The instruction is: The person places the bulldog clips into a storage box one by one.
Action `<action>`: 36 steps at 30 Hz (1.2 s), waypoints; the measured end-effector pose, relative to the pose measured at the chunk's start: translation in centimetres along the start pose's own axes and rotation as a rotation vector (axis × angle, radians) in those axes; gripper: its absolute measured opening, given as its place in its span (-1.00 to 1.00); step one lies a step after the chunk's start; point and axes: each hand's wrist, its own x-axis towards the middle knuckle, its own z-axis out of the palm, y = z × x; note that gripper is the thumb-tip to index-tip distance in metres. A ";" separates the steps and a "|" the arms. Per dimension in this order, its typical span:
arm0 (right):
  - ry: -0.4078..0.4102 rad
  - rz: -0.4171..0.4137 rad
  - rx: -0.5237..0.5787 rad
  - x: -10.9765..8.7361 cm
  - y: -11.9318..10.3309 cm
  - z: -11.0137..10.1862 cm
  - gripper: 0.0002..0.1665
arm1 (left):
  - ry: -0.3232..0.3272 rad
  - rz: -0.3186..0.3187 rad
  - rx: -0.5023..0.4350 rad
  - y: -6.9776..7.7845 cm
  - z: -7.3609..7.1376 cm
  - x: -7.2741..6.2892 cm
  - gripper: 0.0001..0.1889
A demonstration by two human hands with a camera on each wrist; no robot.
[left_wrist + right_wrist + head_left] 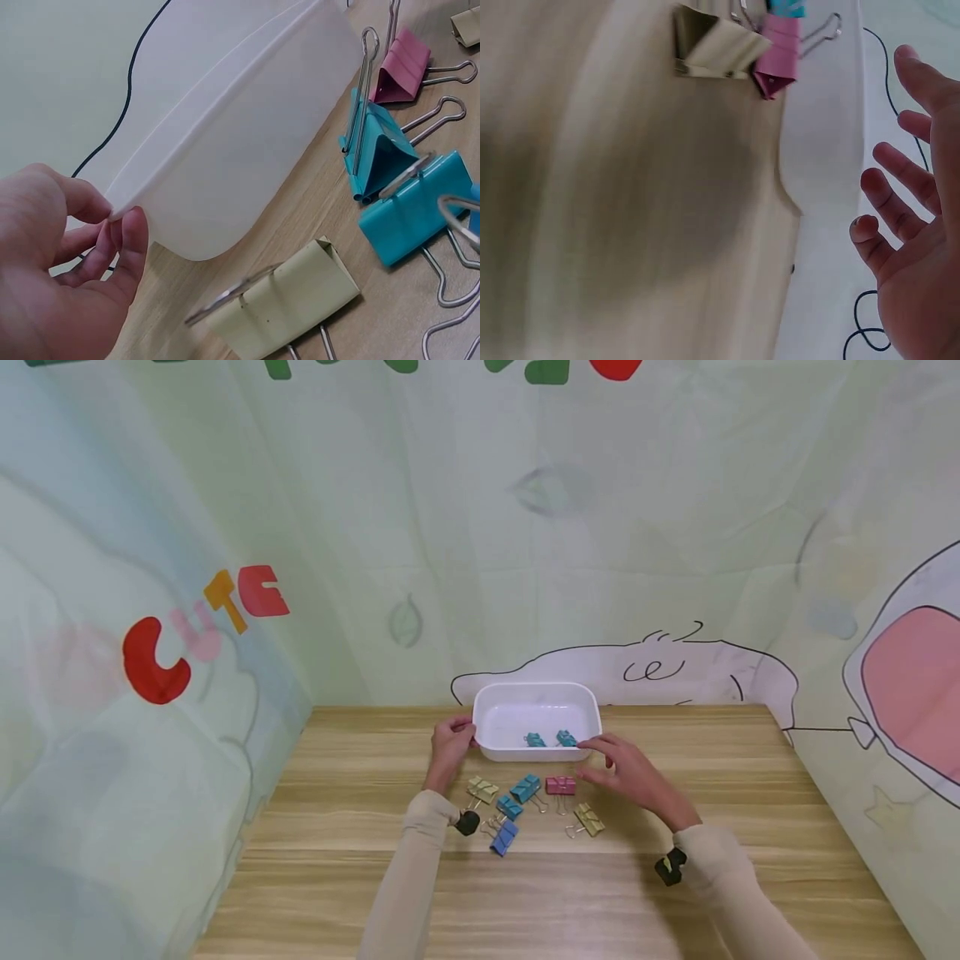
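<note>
A white plastic tray stands at the back of the table with two teal binder clips lying inside it. My left hand pinches its left rim between thumb and fingers, as the left wrist view shows closely. At the tray's front right corner, my right hand hovers with fingers loosely spread and nothing in them. In front of the tray lie a cream clip, a pink clip, teal clips, a blue clip and a yellowish clip.
The wooden table ends at a printed cloth backdrop just behind the tray. Both wrists carry small black devices. The loose clips sit between the two forearms.
</note>
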 end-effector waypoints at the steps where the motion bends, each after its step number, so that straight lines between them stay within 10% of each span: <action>1: -0.004 -0.001 0.007 -0.4 0.0 0.3 -0.44 | -0.001 -0.004 0.000 0.1 0.0 0.0 -0.72; 19: -0.051 0.014 -0.009 -7.2 -0.5 3.5 -0.55 | -0.008 -0.014 0.008 0.3 -0.1 0.1 -0.72; 36: -0.034 -0.078 -0.151 -8.8 -0.2 4.6 -0.65 | -0.019 -0.025 0.019 0.0 -0.2 0.0 -0.71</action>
